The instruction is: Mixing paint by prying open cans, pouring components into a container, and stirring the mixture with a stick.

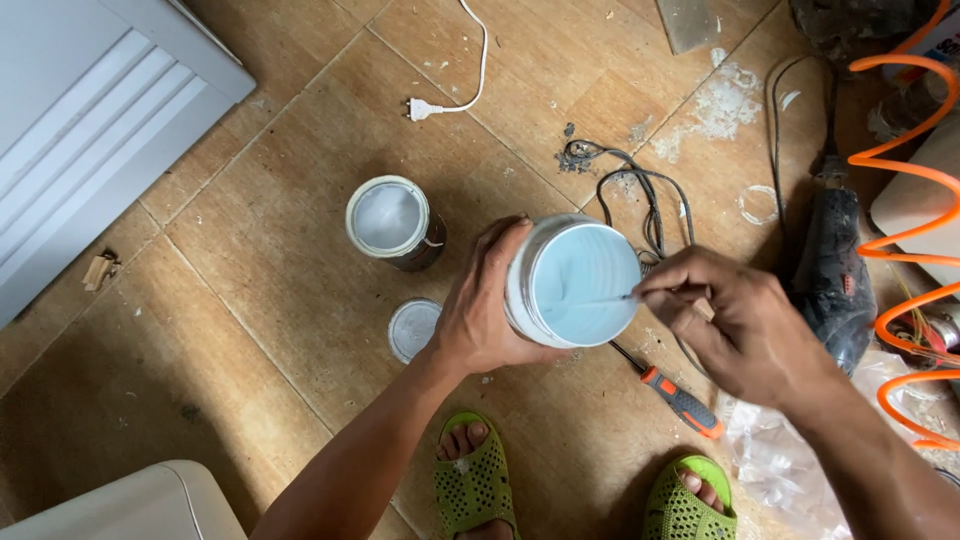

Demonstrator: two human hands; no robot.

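My left hand (480, 310) grips the side of a white plastic container (570, 280) filled with pale blue paint, held above the tiled floor. My right hand (735, 320) pinches a thin stirring stick (590, 300) whose far end dips into the paint. An open paint can (392, 222) with whitish paint stands on the floor to the left. Its round lid (412, 328) lies beside my left wrist.
A screwdriver with an orange handle (680, 402) lies near my feet in green sandals (475, 490). A dark power drill (835, 275), tangled cables (630, 190), an orange coiled hose (905, 180), a white plug (425, 108) and a grey panel (90, 120) surround the spot.
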